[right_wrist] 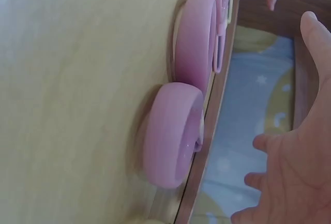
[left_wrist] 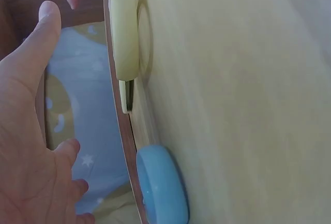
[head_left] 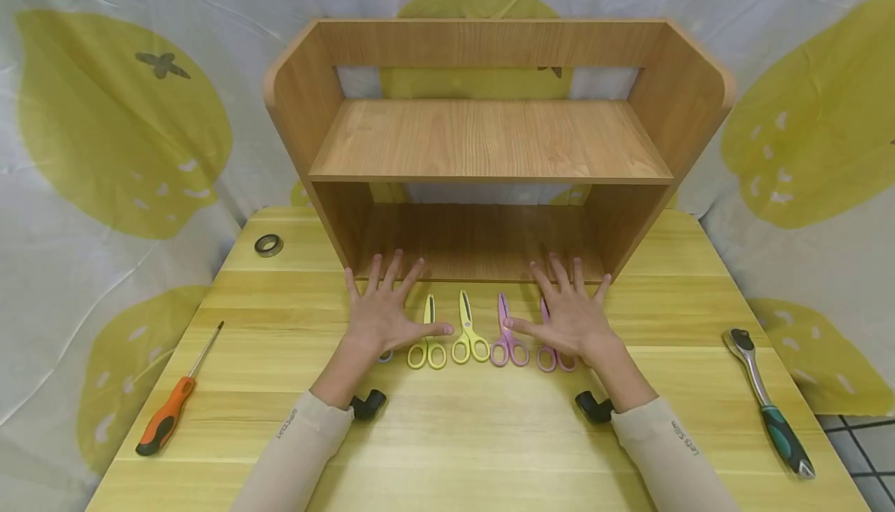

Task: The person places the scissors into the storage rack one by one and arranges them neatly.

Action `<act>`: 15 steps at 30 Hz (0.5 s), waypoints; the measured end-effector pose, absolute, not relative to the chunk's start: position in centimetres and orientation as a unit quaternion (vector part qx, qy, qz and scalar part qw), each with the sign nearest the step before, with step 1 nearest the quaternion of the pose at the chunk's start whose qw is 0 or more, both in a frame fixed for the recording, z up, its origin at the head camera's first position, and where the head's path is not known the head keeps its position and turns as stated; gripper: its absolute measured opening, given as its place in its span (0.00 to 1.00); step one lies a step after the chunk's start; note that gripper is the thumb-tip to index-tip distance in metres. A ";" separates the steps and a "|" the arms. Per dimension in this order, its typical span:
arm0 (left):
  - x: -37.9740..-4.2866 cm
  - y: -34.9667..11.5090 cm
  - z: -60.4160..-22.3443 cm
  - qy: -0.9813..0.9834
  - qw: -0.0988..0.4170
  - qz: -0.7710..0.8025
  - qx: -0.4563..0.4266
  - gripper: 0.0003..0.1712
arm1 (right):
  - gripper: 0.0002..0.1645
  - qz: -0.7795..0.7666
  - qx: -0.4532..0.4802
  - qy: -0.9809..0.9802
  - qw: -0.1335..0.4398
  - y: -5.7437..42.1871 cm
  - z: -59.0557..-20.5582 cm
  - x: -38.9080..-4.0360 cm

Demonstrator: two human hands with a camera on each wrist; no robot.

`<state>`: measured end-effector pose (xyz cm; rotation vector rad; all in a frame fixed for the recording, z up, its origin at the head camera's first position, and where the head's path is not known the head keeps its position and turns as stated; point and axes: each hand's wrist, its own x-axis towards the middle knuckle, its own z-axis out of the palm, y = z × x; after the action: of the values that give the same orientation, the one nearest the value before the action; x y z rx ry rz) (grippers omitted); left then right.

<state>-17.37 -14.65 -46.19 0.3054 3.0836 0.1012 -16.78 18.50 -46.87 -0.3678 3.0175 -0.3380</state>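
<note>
Both hands are held out over the table, palms down with fingers spread, and neither grips anything. The left hand (head_left: 383, 314) hovers above a blue-handled item (left_wrist: 163, 185), mostly hidden under it in the head view, beside the first yellow scissors (head_left: 429, 333). More yellow scissors (head_left: 467, 328) lie near the middle. The right hand (head_left: 575, 318) is over the purple scissors (head_left: 548, 355) at the right, its thumb overlapping the other purple scissors (head_left: 505, 333). In the right wrist view, pink-purple finger loops (right_wrist: 168, 136) stand close to the camera. Fingertips of both hands overlap the front edge of the wooden shelf (head_left: 489, 143).
A screwdriver (head_left: 168, 411) with an orange and black handle lies at the left, below a dark ring (head_left: 269, 245). On the right lies a ratchet wrench (head_left: 769, 403) with a green and black handle. Behind the table (head_left: 475, 450) hangs a lemon-print cloth (head_left: 126, 123).
</note>
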 end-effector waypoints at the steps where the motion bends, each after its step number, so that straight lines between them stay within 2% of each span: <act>1: -17.4 -14.7 -46.2 0.994 0.019 0.033 0.099 0.76 | 0.70 -0.110 -0.120 0.986 0.041 18.5 -46.8 -16.8; 15: -16.6 -16.0 -45.6 0.993 -0.005 0.056 0.099 0.72 | 0.67 -0.118 -0.141 0.983 0.002 19.6 -45.5 -15.4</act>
<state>-16.58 -15.98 -45.62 0.3135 3.1302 0.1768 -15.36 19.59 -45.53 -0.4420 3.0847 -0.3710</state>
